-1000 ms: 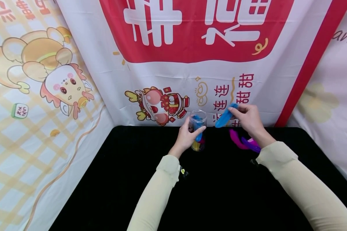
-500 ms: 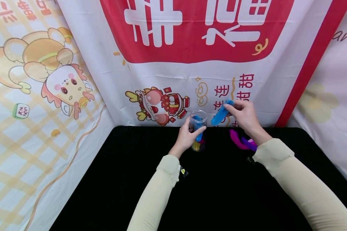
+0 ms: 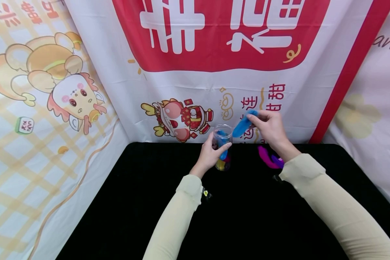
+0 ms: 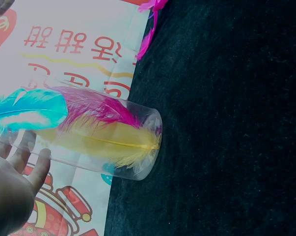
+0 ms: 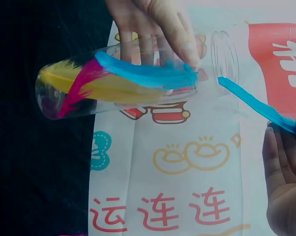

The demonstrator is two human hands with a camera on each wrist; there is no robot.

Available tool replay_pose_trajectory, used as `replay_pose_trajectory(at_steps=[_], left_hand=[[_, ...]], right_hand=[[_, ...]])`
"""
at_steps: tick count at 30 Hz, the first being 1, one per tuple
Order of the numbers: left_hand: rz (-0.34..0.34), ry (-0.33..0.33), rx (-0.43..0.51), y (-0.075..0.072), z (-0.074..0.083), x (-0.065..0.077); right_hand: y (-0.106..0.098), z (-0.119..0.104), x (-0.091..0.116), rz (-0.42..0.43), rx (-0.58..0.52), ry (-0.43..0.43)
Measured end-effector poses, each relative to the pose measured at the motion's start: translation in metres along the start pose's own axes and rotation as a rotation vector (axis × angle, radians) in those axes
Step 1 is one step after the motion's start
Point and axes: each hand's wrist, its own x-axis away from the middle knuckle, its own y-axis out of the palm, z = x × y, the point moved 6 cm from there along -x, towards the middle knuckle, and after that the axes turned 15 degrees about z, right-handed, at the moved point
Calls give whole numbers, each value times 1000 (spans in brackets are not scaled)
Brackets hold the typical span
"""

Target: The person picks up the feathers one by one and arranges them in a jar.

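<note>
My left hand (image 3: 209, 154) grips a clear jar (image 3: 229, 135) near its open mouth, the thumb across the near side. Inside, the right wrist view shows a yellow feather (image 5: 108, 89), a magenta feather (image 5: 84, 81) and a blue feather (image 5: 143, 73). Between thumb and fingertips, my right hand (image 3: 271, 128) pinches a second blue feather (image 3: 242, 126), held slanting down to the left. Its lower tip is at the jar's rim; in the right wrist view that tip (image 5: 223, 81) overlaps the mouth.
On the black tabletop (image 3: 240, 213), below the right hand, lie a magenta feather (image 3: 267, 158) and a purple feather (image 3: 277, 161), partly hidden by the wrist. A printed cloth (image 3: 182, 83) hangs behind the table's far edge, with another patterned cloth (image 3: 29, 151) at left.
My right hand has moved left and slightly up, bringing the blue feather to the jar's mouth. The left hand and the jar have stayed in place.
</note>
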Motion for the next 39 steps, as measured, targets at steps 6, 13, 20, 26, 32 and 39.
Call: replay_pose_trajectory(at_steps=[6, 13, 20, 26, 32, 39], left_hand=[[1, 9, -4, 0, 0, 0], [-2, 4, -7, 0, 1, 0], [-13, 5, 10, 0, 1, 1], [-12, 10, 10, -1, 1, 1], [-11, 8, 16, -1, 0, -1], [-19, -3, 12, -1, -3, -1]], right_hand=[[7, -2, 1, -18, -49, 22], [16, -7, 4, -24, -93, 0], [24, -13, 5, -27, -108, -9], [30, -15, 3, -53, -102, -13], [36, -11, 0, -101, -34, -5], [43, -9, 4, -139, 88, -40]])
